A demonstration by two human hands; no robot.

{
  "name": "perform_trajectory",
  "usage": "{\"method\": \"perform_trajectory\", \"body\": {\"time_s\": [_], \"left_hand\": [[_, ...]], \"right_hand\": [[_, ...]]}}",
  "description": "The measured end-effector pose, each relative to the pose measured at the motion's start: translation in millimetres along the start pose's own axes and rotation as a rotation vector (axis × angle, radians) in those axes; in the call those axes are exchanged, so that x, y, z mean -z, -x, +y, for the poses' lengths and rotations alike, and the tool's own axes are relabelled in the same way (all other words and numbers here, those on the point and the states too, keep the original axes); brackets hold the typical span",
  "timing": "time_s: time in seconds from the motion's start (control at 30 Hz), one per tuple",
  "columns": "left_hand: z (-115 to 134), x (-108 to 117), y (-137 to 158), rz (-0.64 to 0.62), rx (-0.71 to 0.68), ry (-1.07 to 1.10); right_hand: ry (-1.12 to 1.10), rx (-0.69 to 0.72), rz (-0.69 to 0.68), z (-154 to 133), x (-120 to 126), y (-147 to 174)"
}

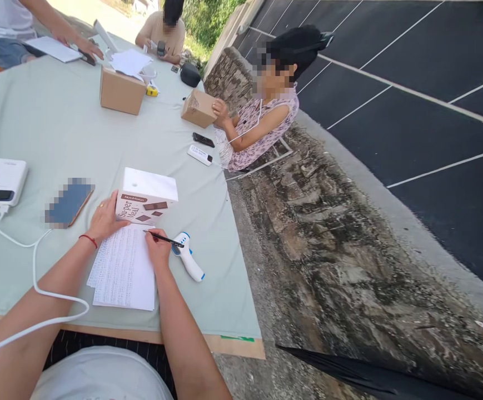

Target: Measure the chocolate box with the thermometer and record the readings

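A white box (152, 183) with brown print stands on the table in front of me. My left hand (106, 218) grips its lower left corner, fingers along the side and thumb across the bottom front, by the paper. Between my forearms lie sheets of paper (127, 272) covered in rows of small writing or print, their top edge against the box. My right hand (158, 249) rests at the sheets' upper right and pinches a black pen (165, 239), its tip near the top of the page. Just right of that hand lies a white and blue infrared thermometer (189, 258).
A phone (70, 203) and a white power bank (4, 182) lie left; a white cable (35, 266) crosses my left forearm. Cardboard boxes (121, 91) stand farther off. One person at right holds a small carton (198, 108); two others sit at the far end.
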State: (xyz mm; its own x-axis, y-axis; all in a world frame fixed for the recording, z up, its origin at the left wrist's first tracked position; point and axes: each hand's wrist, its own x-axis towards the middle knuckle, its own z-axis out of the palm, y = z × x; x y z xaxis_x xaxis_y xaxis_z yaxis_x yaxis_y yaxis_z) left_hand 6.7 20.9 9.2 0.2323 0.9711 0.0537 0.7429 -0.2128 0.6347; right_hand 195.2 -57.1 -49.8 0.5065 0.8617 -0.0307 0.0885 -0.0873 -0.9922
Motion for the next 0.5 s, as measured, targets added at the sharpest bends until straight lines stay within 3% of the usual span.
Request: {"method": "perform_trajectory", "body": {"time_s": [0.5], "left_hand": [[-2.2, -3.7, -0.8, -0.003, 0.0, 0.016]], "right_hand": [[0.093, 0.017, -0.038, 1.0, 1.0, -0.6]]}}
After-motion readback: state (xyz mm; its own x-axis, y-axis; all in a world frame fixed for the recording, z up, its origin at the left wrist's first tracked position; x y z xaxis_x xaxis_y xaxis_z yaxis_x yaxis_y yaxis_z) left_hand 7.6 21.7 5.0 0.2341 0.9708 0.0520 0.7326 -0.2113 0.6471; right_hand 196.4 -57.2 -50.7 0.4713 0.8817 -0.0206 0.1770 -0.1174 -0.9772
